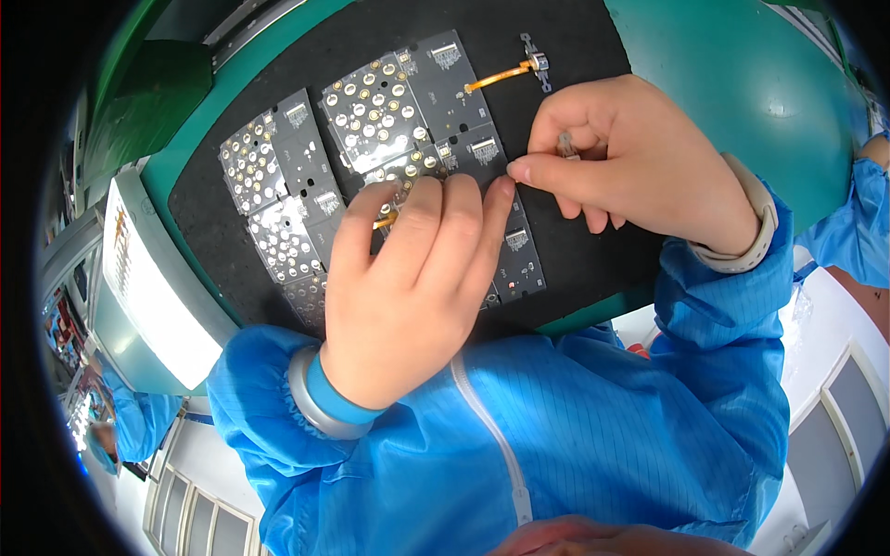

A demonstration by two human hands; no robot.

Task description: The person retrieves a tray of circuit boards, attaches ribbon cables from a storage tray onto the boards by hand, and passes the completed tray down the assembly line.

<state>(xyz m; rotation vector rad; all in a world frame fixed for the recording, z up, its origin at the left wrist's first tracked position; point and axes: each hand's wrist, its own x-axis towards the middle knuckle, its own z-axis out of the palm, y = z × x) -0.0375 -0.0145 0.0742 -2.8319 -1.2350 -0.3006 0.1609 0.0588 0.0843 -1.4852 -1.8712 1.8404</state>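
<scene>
A dark circuit-board panel [451, 102] with rows of round metal pads lies on the black mat. My left hand [408, 259] rests palm down across its lower middle, fingers spread over the boards. Part of an orange flex strip [385, 221] shows under those fingers. My right hand [621, 153] is at the panel's right edge, thumb and forefinger pinched together beside my left fingertips. A small metallic part [567, 145] shows between its thumb and curled fingers; its far end is hidden. Farther up, an orange flex cable [501, 76] joins the panel to a small metal connector [538, 63].
A second board panel [278, 185] lies left of the first. The black mat [575, 28] covers part of the green table [742, 74]. A bright white light panel [153, 278] stands at the left. Blue-sleeved people show at the far left [144, 422] and right [853, 222].
</scene>
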